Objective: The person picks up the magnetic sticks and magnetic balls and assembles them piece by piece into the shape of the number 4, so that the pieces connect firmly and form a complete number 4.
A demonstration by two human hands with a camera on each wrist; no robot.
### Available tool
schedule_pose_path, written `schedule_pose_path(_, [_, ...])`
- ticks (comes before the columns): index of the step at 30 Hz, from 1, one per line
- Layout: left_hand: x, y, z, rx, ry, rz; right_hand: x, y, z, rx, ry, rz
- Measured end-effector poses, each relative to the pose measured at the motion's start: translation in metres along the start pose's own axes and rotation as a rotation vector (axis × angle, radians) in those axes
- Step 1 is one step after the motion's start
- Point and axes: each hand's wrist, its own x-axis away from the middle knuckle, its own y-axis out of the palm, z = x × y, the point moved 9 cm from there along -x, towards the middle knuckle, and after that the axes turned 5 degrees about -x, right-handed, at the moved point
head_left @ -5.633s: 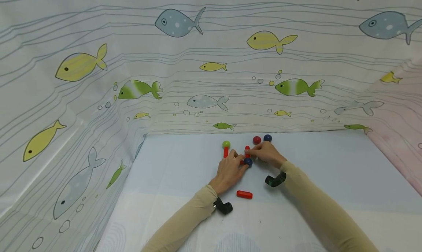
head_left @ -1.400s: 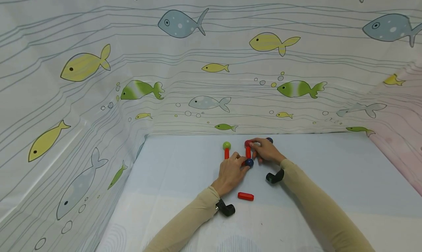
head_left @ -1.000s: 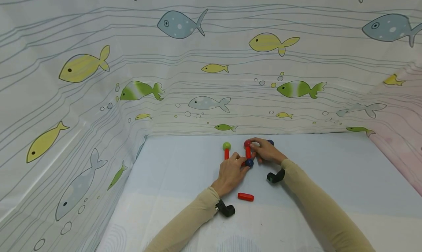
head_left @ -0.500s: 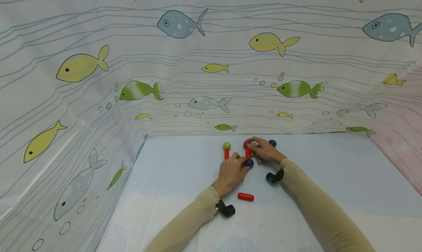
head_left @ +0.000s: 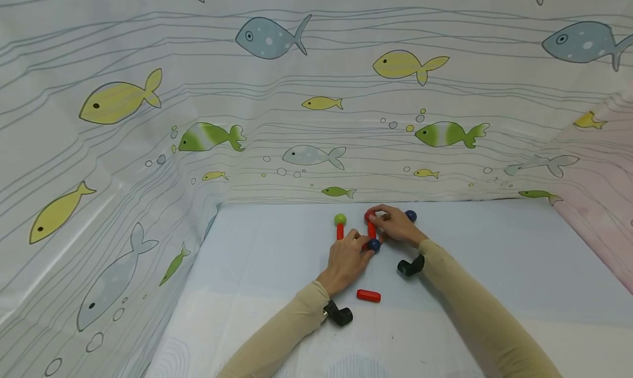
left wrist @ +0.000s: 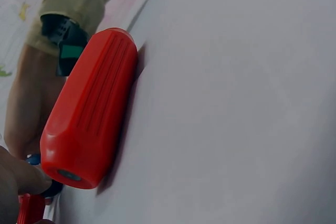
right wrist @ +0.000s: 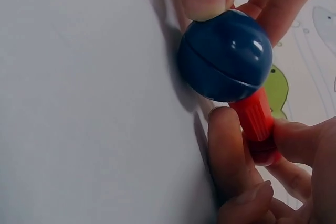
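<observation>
Seemingly joined, we list: glossy dark-blue ball (head_left: 374, 246), left hand (head_left: 344, 261) pinching; beyond it, ridged red plastic rod (right wrist: 255, 116) with round red ball (head_left: 368, 216), right hand (head_left: 399, 227) pinching; left of it, lime-green ball (head_left: 340, 219) on red stick (head_left: 340, 232), link hidden. Seemingly unused: faceted red bar (head_left: 368, 295), nearer; navy ball (head_left: 411, 216), beyond-right.

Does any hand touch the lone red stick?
No, the red stick lies on the white surface, apart from the left hand and right hand.
</observation>
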Motion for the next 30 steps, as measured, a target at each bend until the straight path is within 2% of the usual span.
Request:
schedule_pose_path(7, [-0.0002,0.0001,0.0004,0.007,-0.001,-0.002,-0.0016,-0.0002,0.0072,-0.111,0.035,-0.030])
schedule_pose_path(20, [-0.0003,0.0002,-0.0001,-0.002,-0.012,-0.013,-0.0007,0.0002,0.0102,-0.162,0.078,-0.011])
schedule_pose_path(30, [0.0001,-0.0011,0.0012,-0.012,-0.002,-0.002,0.0014,-0.0008,0.0100,-0.167,0.044,0.028])
